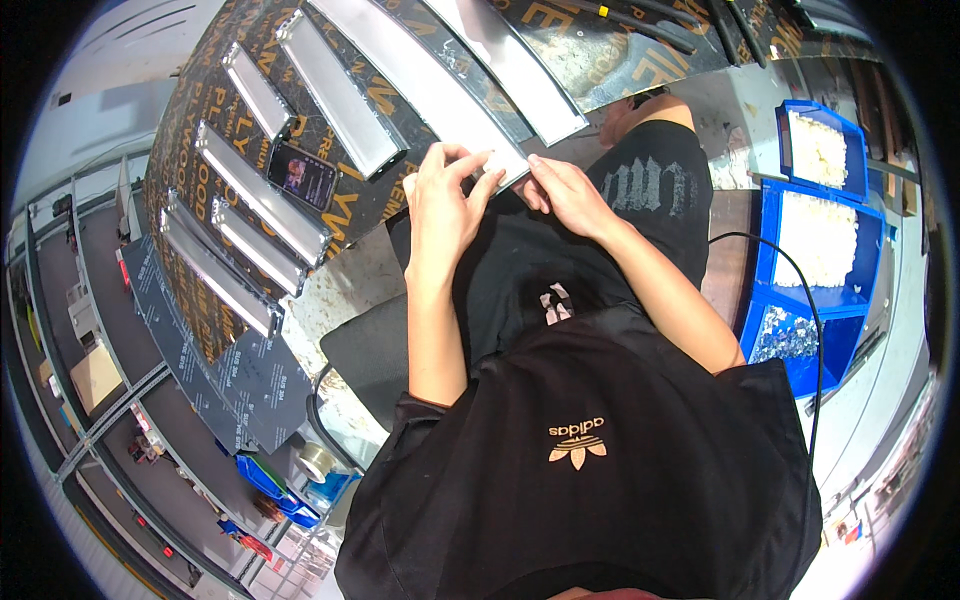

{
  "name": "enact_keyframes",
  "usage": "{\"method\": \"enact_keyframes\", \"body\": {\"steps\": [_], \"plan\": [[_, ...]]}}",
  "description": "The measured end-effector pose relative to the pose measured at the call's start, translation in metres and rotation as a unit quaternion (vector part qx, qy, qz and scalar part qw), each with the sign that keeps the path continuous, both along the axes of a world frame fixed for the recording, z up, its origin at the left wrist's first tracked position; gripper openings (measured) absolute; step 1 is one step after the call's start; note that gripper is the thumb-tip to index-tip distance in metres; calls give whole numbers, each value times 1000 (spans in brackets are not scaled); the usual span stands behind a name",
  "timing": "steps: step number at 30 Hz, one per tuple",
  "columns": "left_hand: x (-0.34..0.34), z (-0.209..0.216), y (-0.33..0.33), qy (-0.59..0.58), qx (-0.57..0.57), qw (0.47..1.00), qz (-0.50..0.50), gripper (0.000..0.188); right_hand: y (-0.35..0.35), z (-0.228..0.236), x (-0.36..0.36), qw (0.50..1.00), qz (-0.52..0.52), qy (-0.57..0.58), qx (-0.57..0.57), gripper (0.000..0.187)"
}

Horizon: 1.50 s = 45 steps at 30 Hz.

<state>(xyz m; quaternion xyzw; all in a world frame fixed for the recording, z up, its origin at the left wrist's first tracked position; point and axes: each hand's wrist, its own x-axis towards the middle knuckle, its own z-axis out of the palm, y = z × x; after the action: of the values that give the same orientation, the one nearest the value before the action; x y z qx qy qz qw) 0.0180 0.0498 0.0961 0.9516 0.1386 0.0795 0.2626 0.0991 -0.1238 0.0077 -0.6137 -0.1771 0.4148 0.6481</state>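
Observation:
A long white and silver light panel (420, 70) reaches from the far edge of the bench to its near edge, close to my body. At its near end my left hand (450, 195) is closed in a pinch, thumb and forefinger drawn together over the white face. Whatever lies between those fingertips is too small to tell. My right hand (572, 195) grips the panel's near right corner, thumb on top and the other fingers partly hidden below. To either side lie similar strips, a shorter silver one (345, 100) on the left and a white one (530, 85) on the right.
Several more silver strips (262, 195) and a phone (303, 178) lie on the printed plywood bench (370, 205). Blue bins (815, 240) with small white pieces and shiny bits stand at right, a black cable (790, 262) beside them. Shelving (90, 350) lines the left.

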Motion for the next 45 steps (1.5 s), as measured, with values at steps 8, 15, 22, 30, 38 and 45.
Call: {"method": "enact_keyframes", "body": {"steps": [8,15,22,30,38,45], "plan": [[1,5,-5,77,-115,990,36,27,0,0,0,1000,-2,3,4,50],[0,4,6,82,-107,991,16,27,1,-2,-2,1000,2,-23,-8,52],[-2,1,6,57,-93,994,3,27,1,-2,-2,1000,1,-7,-15,53],[-2,9,9,89,-125,988,14,28,1,0,-4,1000,-3,-22,-1,52],[2,8,5,83,-179,979,43,29,0,-6,-1,1000,1,-5,-3,48],[0,9,2,92,-96,990,50,31,-1,-7,-3,1000,-7,-15,8,47]]}}
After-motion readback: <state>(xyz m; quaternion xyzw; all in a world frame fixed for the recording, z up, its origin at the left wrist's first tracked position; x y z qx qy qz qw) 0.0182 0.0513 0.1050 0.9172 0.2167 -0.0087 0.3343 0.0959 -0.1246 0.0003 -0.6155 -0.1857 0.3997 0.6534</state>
